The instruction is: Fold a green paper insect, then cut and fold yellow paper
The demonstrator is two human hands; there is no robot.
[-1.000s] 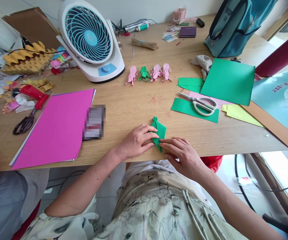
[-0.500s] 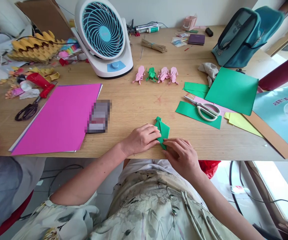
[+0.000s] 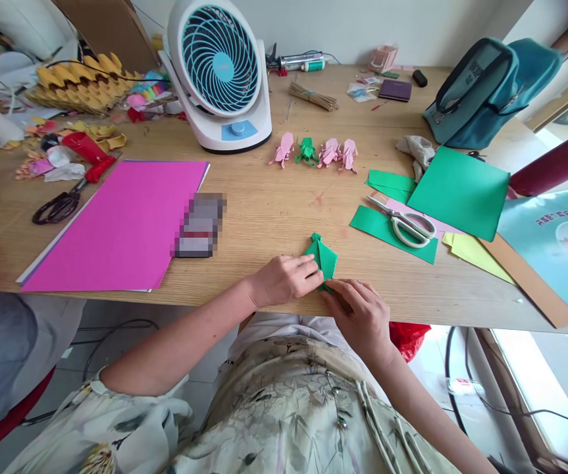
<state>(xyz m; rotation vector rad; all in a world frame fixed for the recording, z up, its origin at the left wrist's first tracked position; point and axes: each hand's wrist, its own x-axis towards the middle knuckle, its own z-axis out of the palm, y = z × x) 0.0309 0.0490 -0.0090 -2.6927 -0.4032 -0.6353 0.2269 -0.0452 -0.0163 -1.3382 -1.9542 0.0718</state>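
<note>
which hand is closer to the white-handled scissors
Right. The right hand is below and left of the white-handled scissors. The left hand is further left, on the far side of the folded green paper that both hands press.

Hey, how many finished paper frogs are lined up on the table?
4, in a row beside the fan: far-left pink frog, green frog, middle pink frog, far-right pink frog. The half-folded green paper by the near edge isn't counted; none seem hidden.
</note>
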